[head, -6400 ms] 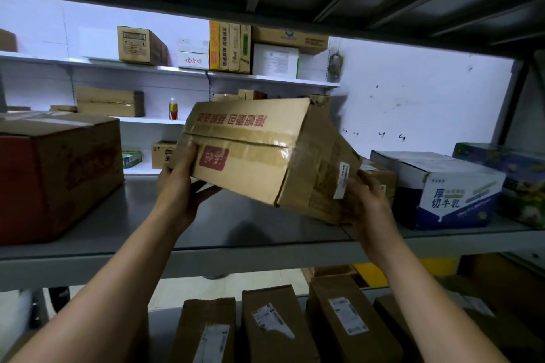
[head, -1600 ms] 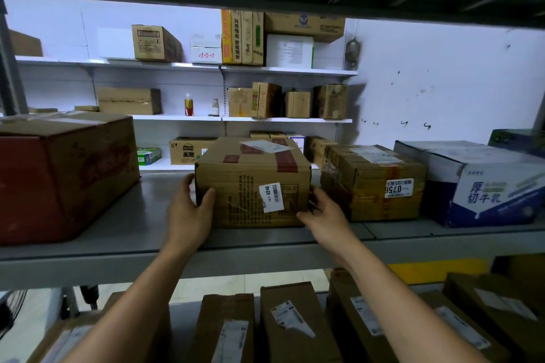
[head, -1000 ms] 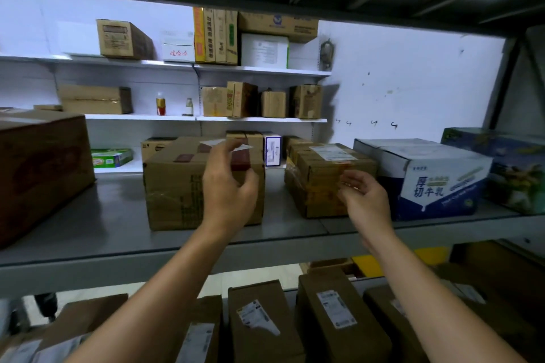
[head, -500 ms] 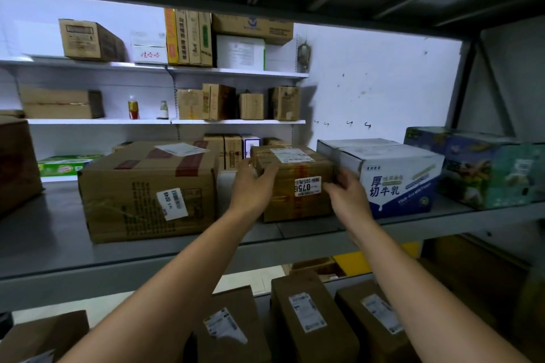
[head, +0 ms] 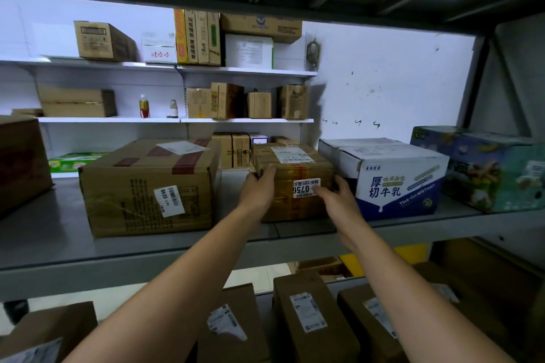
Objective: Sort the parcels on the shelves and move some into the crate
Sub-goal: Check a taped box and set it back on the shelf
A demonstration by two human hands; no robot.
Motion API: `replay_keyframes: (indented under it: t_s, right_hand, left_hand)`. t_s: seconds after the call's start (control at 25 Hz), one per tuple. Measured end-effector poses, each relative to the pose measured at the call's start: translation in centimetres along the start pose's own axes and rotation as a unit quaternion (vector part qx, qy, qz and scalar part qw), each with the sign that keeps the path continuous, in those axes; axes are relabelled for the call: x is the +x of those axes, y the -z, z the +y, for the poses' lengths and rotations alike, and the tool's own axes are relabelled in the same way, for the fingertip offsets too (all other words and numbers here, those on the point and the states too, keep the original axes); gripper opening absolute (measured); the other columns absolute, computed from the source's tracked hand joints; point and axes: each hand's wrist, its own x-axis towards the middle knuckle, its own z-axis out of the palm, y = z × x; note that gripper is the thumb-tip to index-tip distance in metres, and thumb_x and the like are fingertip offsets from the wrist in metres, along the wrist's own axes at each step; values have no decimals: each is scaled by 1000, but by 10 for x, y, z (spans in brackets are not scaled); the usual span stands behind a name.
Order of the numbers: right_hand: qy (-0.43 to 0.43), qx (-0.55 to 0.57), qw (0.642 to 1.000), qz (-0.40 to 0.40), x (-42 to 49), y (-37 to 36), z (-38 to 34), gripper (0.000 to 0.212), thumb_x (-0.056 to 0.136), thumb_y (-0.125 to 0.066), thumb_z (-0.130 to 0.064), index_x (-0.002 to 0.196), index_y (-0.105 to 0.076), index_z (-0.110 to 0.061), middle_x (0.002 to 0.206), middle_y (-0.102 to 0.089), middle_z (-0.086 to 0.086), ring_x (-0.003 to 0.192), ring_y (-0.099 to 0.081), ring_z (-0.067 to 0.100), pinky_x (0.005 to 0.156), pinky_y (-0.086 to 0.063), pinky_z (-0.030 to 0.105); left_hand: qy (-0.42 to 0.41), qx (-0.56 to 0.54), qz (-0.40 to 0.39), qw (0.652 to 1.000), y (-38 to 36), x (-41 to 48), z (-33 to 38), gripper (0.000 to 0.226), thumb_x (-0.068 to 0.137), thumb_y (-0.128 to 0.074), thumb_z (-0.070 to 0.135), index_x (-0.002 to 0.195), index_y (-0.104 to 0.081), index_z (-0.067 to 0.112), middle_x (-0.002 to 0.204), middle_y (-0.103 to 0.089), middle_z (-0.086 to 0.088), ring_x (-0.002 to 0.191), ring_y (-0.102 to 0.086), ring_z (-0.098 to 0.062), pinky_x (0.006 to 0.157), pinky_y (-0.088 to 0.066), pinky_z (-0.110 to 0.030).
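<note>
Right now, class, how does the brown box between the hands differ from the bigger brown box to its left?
The gripped box is narrower than the bigger box. The left hand and right hand hold the gripped box; nothing touches the bigger box. Both are labelled cardboard on one shelf.

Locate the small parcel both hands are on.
The small parcel stands mid-frame in the head view on the grey shelf, between the large taped box at left and the blue-and-white milk carton at right.
</note>
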Motion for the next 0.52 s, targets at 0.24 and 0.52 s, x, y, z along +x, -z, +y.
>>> replay_keyframes:
  t_s: [0.24, 0.52]
  right_hand:
    - [12, 73, 997, 4, -22, 8, -4, 75, 75, -67, -65, 139, -48, -32, 126, -67, -5, 122, -59, 20, 110, -42, 55]
    - [43, 114, 992, 37, -61, 6, -8, 87, 57, -66, -83, 124, -45, -31, 124, -64, 1, 114, -62, 22, 103, -48, 55]
  left_hand:
    - [-49, -49, -2, 998, 2, -41, -2, 27, 104, -44, 47, 124, -57, 34, 118, -69, 6, 105, -64, -13, 91, -52, -36]
    - [-132, -69, 28, 988, 6, -99, -13, 28, 101, -55, 43, 127, -52, 35, 120, -66, 8, 108, -65, -9, 91, -56, -35]
